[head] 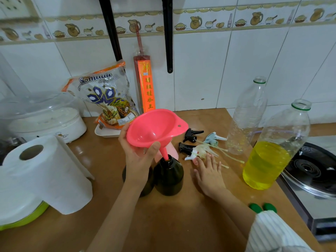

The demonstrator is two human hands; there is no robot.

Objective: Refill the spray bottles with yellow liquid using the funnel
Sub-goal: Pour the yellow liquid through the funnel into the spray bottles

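My left hand (pixel 138 153) grips the pink funnel (pixel 154 127) by its bowl, tilted, with the spout tip in the open neck of a dark spray bottle (pixel 168 177). A second dark bottle (pixel 145 180) stands just left, mostly behind my wrist. A pink bottle (pixel 172 150) shows behind them. My right hand (pixel 209 171) lies flat with straight fingers on the wooden counter (pixel 163 224), fingertips by the several loose spray heads (pixel 200 148). A clear bottle with yellow liquid (pixel 272 157) stands uncapped at the right.
An empty clear bottle (pixel 249 115) stands behind the spray heads. A paper towel roll (pixel 47 171) and a white cooker (pixel 41 119) are left; a rice bag (pixel 107 99) and incense box (pixel 145 84) lean at the wall. A stove (pixel 312 171) is right, green caps (pixel 262 207) near the edge.
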